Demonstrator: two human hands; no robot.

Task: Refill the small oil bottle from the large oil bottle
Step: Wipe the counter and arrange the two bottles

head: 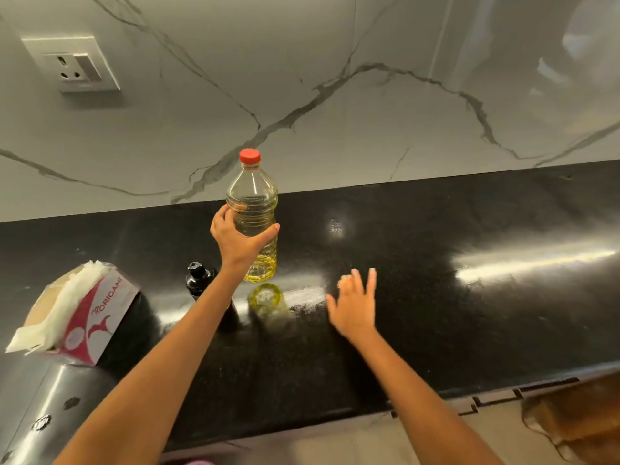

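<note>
Two bare forearms reach over the counter's (436, 297) front edge. Left hand (240, 241) grips the big bottle (253, 209) at mid-body, fingers curled round its left side, thumb across the front; the bottle is upright, red cap (250, 156) on, yellow oil low inside, its base just above its reflection on the counter, near the back edge. Right hand (355, 305) hovers with fingers spread wide, holding nothing, apart from the bottle. Small dark bottle (201, 280) stands just beside the left wrist. Tissue box (84, 313) lies near the left edge.
</note>
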